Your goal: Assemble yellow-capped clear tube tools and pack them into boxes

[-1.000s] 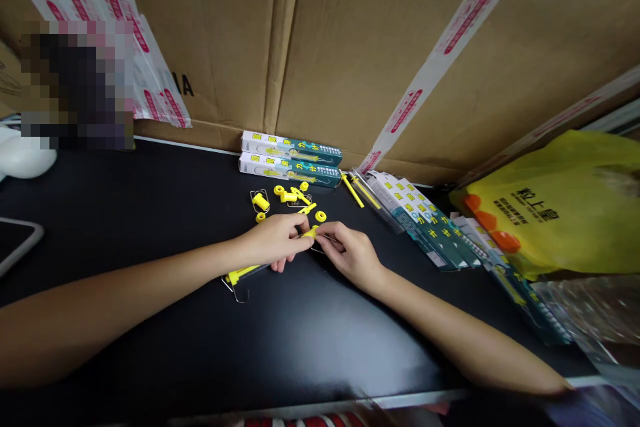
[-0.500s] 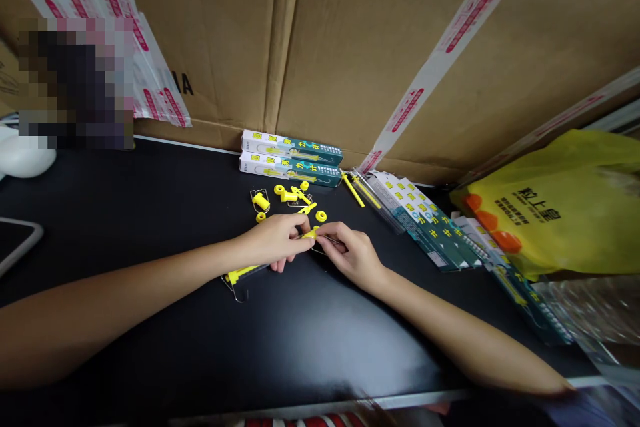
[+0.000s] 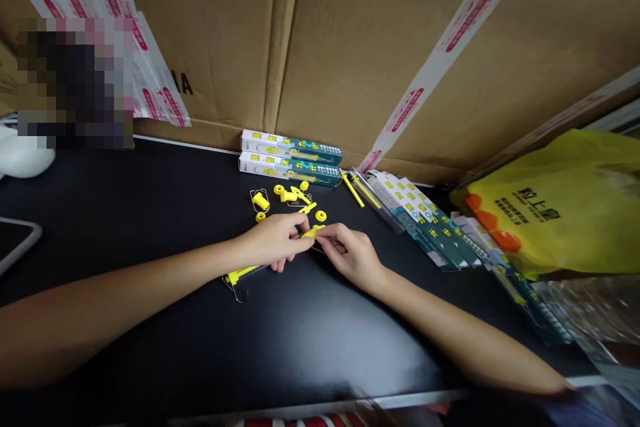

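Observation:
On a black table, my left hand and my right hand meet over a small yellow plastic part. Both pinch it with closed fingers. A thin metal wire piece seems to run from it under my right fingers. Below my left hand lies a yellow bar with a wire hook. Several loose yellow parts and wire clips lie just beyond my hands.
Two white and teal boxes lie against a cardboard wall. More packaged items fan out to the right beside a yellow plastic bag. A white object and a tray corner sit at the left.
My right fingers have shifted slightly on the small yellow part. Otherwise both hands stay in place.

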Action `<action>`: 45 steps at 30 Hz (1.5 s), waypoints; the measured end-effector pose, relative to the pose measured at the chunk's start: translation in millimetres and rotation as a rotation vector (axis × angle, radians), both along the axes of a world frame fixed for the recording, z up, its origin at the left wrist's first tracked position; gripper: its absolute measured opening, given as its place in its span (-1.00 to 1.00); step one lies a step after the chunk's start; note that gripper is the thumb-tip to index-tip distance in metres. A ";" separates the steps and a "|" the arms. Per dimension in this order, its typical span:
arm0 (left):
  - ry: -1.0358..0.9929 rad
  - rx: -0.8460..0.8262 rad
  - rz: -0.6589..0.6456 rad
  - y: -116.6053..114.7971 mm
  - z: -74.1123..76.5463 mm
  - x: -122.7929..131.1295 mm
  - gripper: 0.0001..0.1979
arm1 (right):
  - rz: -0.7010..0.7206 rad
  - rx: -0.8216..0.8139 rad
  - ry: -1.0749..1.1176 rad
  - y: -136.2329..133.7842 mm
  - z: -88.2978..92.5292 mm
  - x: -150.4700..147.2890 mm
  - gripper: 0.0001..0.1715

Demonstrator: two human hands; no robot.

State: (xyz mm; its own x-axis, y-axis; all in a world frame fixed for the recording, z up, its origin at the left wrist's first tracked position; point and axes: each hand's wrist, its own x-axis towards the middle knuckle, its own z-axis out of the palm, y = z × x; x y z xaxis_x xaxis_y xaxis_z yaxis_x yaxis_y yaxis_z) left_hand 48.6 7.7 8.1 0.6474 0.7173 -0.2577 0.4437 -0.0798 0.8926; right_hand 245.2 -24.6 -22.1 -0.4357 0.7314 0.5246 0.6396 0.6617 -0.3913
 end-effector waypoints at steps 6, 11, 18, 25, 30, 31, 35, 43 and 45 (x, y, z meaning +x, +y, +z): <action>-0.010 0.004 -0.001 0.1 -0.4 0.1 -0.82 | -0.025 -0.057 0.053 0.2 0.1 0.3 -0.94; -0.015 -0.008 -0.009 0.2 -2.2 0.0 -0.78 | -0.008 -0.109 0.049 -0.7 1.9 1.1 -0.84; -0.017 -0.023 -0.001 1.6 -3.0 0.2 -0.77 | 0.028 -0.148 0.024 -1.6 3.6 1.7 -0.85; -0.013 -0.022 0.008 0.5 -2.0 0.1 -0.80 | 0.037 -0.070 -0.058 -0.5 2.1 -0.3 -0.92; -0.025 -0.009 0.005 0.4 -3.2 0.3 -0.82 | 0.028 -0.045 -0.013 0.2 -0.7 -0.5 -0.93; -0.026 -0.008 0.006 0.6 -3.6 0.3 -0.82 | 0.029 -0.036 -0.008 0.4 -1.1 -0.5 -0.94; -0.028 -0.007 0.001 1.7 -5.4 0.0 -0.83 | 0.058 -0.011 -0.014 1.1 -0.9 -1.1 -0.93; -0.039 -0.044 0.010 3.0 -4.6 1.2 -0.81 | 0.046 0.020 -0.139 -0.7 3.5 -3.9 -0.77; -0.056 -0.064 0.004 3.6 -3.7 0.7 -0.79 | 0.046 0.028 -0.078 -1.6 3.4 -3.0 -0.76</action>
